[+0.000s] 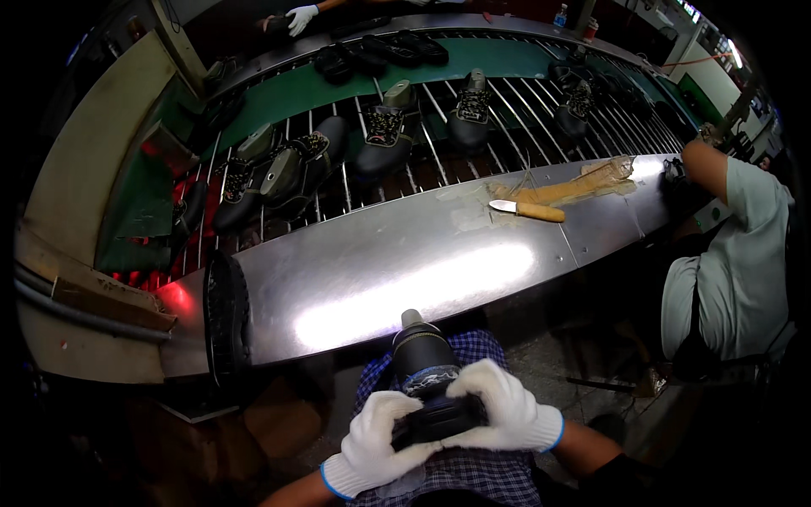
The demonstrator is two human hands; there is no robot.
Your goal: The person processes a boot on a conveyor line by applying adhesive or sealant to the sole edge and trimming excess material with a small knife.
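Above my lap I hold a black shoe (425,355) in both hands. A grey form, likely the shoe last, pokes out of its far end. My left hand (378,435), in a white knit glove, grips the near end from the left. On the right side my gloved right hand (505,412) wraps round the same end, its thumb on top. The glove fingers hide part of the shoe. A loose black sole (226,317) stands at the left end of the metal bench (363,253). Farther off on the bench lies a knife (528,210) with a wooden handle.
Behind the bench runs a roller conveyor (431,169) carrying several black shoes (384,139) on lasts. Brown tape or cardboard (570,184) sticks to the bench beside the knife. A co-worker in a pale shirt (735,262) sits at right; another person's gloved hand (302,19) shows across the conveyor.
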